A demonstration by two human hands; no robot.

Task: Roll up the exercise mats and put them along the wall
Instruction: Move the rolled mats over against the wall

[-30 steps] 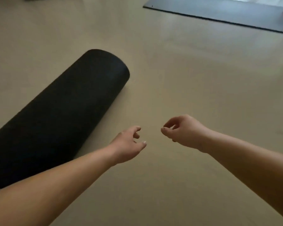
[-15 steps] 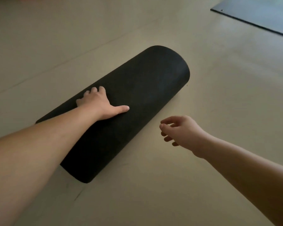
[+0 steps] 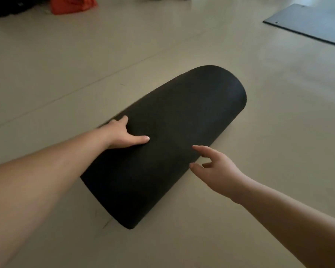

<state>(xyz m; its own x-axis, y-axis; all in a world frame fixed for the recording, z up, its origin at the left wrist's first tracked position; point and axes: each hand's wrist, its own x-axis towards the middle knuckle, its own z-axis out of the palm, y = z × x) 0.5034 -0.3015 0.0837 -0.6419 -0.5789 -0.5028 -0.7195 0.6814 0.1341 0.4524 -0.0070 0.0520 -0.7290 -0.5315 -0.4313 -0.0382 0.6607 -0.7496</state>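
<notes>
- Dark bag [image 3: 2, 6] and orange bag [image 3: 72, 4]: on the floor [image 3: 278, 132] at 11 o'clock, far edge of view, only partly seen.
- Left hand [image 3: 122, 136]: open, palm laid on top of the rolled mat, thumb stretched towards 3 o'clock, fingers lying over the far side. A second ago it hung in the air; half a second ago it had just landed on the roll.
- Rolled mat [image 3: 182, 117]: black, matte, a thick, even cylinder with no loose flap showing. It lies on the floor in mid-view, long axis running from 7 o'clock to 1 o'clock. It has come from the 9 o'clock edge to the centre of view.
- Right hand [image 3: 219, 169]: open, fingers spread, holding nothing, now close in at the roll's near side. Contact cannot be told.
- Reading: rolling looks finished here. Both hands closing on the roll suggests a lift towards the wall.
- Flat mat [image 3: 317, 22]: dark grey, unrolled at 2 o'clock, well apart, not yet rolled.
</notes>
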